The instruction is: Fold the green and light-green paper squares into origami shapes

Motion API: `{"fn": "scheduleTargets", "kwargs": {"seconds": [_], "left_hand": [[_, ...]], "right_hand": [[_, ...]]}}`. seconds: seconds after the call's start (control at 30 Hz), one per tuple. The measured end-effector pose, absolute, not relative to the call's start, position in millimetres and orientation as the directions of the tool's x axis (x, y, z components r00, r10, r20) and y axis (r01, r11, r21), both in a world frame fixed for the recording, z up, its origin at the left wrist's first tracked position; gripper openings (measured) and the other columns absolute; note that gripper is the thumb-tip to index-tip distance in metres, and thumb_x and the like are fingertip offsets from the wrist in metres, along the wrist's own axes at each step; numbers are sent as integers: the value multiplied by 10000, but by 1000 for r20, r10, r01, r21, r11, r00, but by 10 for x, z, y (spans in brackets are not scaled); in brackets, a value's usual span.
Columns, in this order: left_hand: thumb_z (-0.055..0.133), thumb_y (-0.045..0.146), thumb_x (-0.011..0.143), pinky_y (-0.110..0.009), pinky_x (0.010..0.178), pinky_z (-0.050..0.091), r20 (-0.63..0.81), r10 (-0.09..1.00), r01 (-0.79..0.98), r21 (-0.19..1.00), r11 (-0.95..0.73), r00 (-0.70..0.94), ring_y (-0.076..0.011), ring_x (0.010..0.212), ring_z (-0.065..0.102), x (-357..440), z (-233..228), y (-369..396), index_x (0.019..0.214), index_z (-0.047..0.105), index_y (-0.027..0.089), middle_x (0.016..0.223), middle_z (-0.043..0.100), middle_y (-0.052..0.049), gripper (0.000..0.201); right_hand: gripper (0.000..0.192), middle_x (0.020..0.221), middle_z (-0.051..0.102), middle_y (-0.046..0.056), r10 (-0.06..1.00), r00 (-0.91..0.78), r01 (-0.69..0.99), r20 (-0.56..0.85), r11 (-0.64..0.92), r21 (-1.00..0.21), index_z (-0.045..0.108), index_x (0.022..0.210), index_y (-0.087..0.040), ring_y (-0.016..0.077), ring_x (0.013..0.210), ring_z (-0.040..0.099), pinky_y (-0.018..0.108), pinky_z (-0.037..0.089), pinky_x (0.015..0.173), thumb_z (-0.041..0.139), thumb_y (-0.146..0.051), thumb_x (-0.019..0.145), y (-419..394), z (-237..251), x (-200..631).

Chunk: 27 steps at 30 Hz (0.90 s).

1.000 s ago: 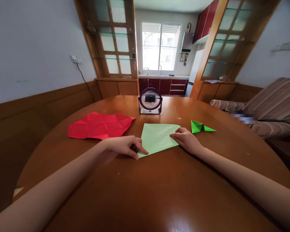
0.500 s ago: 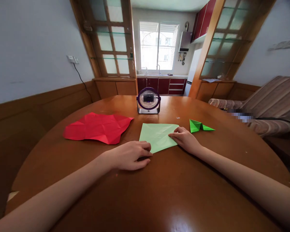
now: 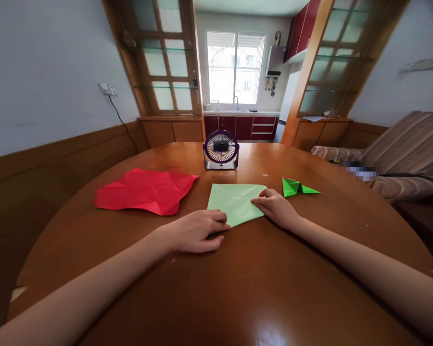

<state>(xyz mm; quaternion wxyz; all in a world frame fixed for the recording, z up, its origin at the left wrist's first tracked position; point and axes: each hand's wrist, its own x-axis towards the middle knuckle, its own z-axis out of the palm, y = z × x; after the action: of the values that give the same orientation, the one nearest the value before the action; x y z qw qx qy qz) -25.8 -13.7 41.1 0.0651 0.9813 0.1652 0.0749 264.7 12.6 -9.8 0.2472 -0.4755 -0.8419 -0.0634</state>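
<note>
A light green paper sheet [image 3: 235,201], creased and folded to a point, lies flat on the round wooden table [image 3: 238,288]. My left hand [image 3: 198,230] rests palm down over its near corner, fingers curled on the paper's tip. My right hand [image 3: 276,206] presses its fingertips on the sheet's right edge. Neither hand lifts the paper.
A crumpled red paper sheet [image 3: 147,191] lies to the left. A small folded bright green paper piece [image 3: 296,187] sits to the right. A purple desk fan [image 3: 221,149] stands at the far side. A striped sofa [image 3: 400,158] is on the right.
My left hand slid toward me and flattened over the paper's near corner, which it covers now. My right hand stayed on the right edge. The view shifted slightly.
</note>
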Motion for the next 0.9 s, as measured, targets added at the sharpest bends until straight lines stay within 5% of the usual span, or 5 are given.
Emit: {"fn": "scheduleTargets", "kwargs": {"seconds": [0.33,0.6,0.9], "left_hand": [[448,201,905,-291,776,448,172,274,274,28,-961,946,-196,836,579,-39,250,-14,1246,587,150,867,614,-56,371],[388,191,931,-268,732,435,184,258,266,-18,-964,948,-175,774,563,-61,275,-4,1084,676,151,810,586,-52,328],[457,158,872,-236,736,447,132,347,314,218,-924,928,-139,762,601,-269,435,-56,750,690,151,884,640,-48,263]], "right_hand": [[265,918,607,99,762,-431,823,484,552,-136,746,1020,-223,214,857,552,326,475,768,494,-276,959,122,-82,2638],[259,933,607,97,764,-430,826,481,548,-131,743,1030,-232,213,857,547,330,474,775,499,-272,957,124,-98,2648],[248,930,614,88,762,-426,821,488,552,-146,741,1023,-258,204,852,554,319,472,762,504,-263,951,131,-109,2664]]}}
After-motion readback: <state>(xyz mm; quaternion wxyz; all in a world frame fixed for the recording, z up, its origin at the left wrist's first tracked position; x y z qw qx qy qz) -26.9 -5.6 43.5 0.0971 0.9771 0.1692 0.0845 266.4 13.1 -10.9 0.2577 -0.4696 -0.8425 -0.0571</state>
